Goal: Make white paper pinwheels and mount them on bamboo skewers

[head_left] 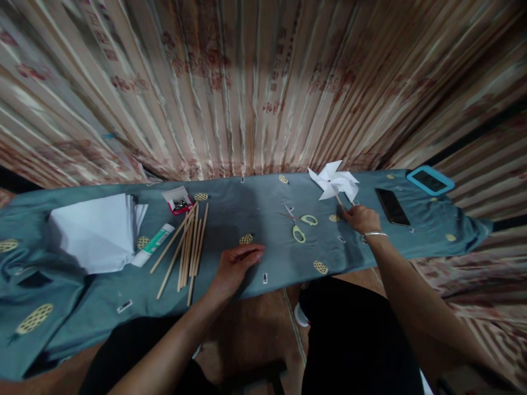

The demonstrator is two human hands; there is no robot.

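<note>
My right hand (363, 219) is closed round the wooden stick of a white paper pinwheel (332, 181), whose folded blades point toward the far edge of the cloth. A bracelet circles that wrist. Over the near middle of the cloth, my left hand (236, 266) holds nothing, its fingers loosely stretched out to the right. Between the two hands lies a pair of scissors (299, 233) with pale yellow-green handles, blades apart. Several wooden sticks (191, 247) lie in a loose bundle left of my left hand.
A stack of white paper (94, 233) lies at the left, beside a green and white glue stick (154, 244). Behind the sticks is a small open box of metal pins (179, 203). A dark phone (392, 207) and a blue-framed tablet (430, 181) rest at the right. Curtains hang behind.
</note>
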